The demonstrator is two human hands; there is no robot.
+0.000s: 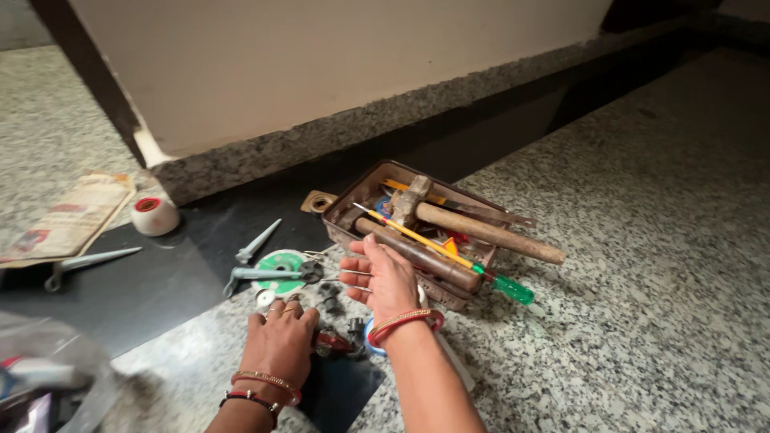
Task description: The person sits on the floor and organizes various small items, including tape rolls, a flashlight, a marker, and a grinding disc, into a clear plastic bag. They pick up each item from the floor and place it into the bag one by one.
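Two hands: both bare, wrists ringed with bangles, low over a speckled stone floor [642,265].
Container: a shallow brown tray [353,196] sits near the dark skirting, just beyond the right hand.
Tray contents: a hammer [473,227] with a wooden handle lies slantwise across the top; a second wooden handle [417,256] lies below it; a green-handled screwdriver [481,273] crosses both, its grip sticking out over the tray's near edge; small red and yellow bits lie underneath, too jumbled to tell apart.
Right hand [383,279]: fingers spread and loose, palm turned to the left, holding nothing; it hovers just beside the tray's near edge, perhaps brushing the lower handle.
Left hand [281,341]: flat, palm down, fingers together, resting on the floor among small dark metal parts [329,298]; it grips nothing.
Between the hands: a red-and-dark small tool [333,343], partly hidden.
Ahead of the left hand: a green disc [281,263] with grey pliers [261,274] lying over it.
Further left: a white tape roll [154,215], a folded newspaper [68,218], and a grey tool [88,263] on the dark strip.
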